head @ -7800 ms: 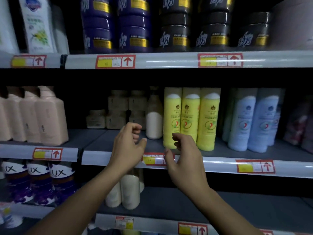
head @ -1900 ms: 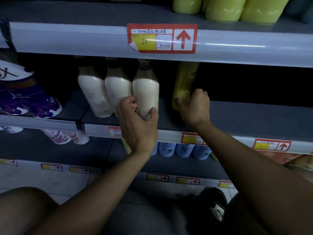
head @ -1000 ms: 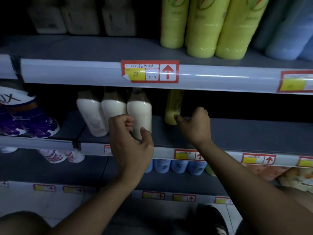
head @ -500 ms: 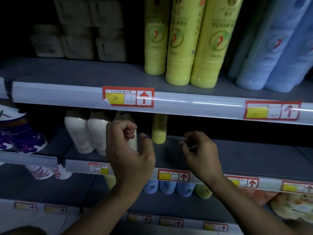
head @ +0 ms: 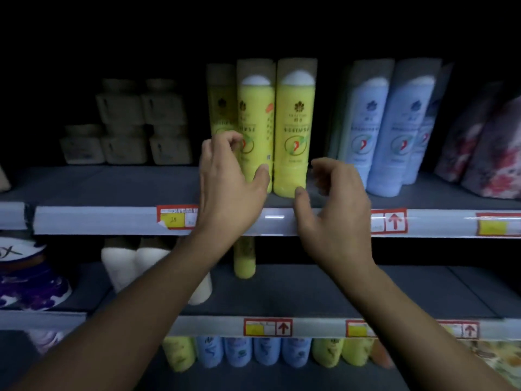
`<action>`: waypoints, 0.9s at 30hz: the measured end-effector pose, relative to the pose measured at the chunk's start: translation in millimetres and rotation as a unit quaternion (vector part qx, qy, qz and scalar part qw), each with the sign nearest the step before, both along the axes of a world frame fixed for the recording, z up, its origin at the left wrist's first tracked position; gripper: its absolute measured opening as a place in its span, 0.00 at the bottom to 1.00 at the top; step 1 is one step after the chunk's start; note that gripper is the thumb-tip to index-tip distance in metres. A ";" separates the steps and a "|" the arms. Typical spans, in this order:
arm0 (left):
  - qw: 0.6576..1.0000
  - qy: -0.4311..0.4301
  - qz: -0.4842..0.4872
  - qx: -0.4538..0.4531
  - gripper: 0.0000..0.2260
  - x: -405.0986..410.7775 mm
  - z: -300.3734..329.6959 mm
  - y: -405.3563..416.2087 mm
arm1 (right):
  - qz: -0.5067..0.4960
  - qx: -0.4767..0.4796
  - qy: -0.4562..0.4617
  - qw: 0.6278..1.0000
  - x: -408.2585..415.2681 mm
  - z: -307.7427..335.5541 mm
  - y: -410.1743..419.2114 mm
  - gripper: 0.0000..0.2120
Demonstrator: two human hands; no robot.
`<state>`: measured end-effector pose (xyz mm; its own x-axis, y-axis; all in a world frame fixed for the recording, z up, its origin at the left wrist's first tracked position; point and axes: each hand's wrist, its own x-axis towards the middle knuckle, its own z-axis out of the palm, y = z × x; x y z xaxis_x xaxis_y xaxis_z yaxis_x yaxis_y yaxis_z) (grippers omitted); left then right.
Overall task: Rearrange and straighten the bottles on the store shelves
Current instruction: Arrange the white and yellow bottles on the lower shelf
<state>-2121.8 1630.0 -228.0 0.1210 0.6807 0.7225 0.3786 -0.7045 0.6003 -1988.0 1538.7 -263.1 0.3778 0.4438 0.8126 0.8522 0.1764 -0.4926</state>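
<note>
Both hands have risen from the lower shelf to the one above. L hand (head: pixel 229 190) curls round the middle yellow bottle (head: pixel 255 131), thumb on its lower front. R hand (head: pixel 332 213) hovers w/ loosely curled fingers, gripping nothing, just right of the front yellow bottle (head: pixel 294 131). Three yellow bottles stand upright near the shelf edge (head: pixel 112 220). Blue bottles (head: pixel 386 128) further right; pale jars (head: pixel 127 128) at the back left.
</note>
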 end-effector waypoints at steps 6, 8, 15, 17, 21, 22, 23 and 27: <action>0.998 0.012 -0.002 -0.057 0.32 9.5 11.1 39.7 | -0.030 -0.132 0.067 0.989 14.9 36.8 42.6 0.39; 0.996 0.017 -0.018 -0.085 0.34 10.9 12.0 44.5 | -0.024 -0.138 0.093 0.986 15.7 38.8 53.2 0.40; 0.991 -0.032 -0.050 -0.121 0.32 14.0 10.9 52.3 | -0.007 -0.112 0.117 0.987 12.4 36.1 58.9 0.28; 0.989 -0.051 -0.053 -0.125 0.31 14.4 9.3 54.9 | -0.009 -0.104 0.115 0.988 11.4 35.7 59.9 0.27; 0.986 -0.074 -0.061 -0.134 0.31 13.5 7.2 57.0 | -0.008 -0.094 0.119 0.988 9.3 36.5 59.9 0.27; 0.986 -0.078 -0.063 -0.135 0.30 12.9 7.0 56.2 | -0.009 -0.089 0.121 0.989 8.7 36.5 59.6 0.28; 0.986 -0.082 -0.064 -0.134 0.30 12.1 6.8 54.8 | -0.010 -0.085 0.124 0.989 7.8 36.1 59.2 0.28; 0.986 -0.097 -0.069 -0.120 0.28 6.0 4.8 44.5 | 0.001 -0.069 0.133 0.989 4.1 33.4 55.2 0.31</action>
<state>-2115.8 1674.5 -223.2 0.0997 0.8210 0.5622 0.1496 -0.5709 0.8073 -1983.9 1593.9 -229.8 0.5693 0.5441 0.6163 0.6889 0.0934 -0.7188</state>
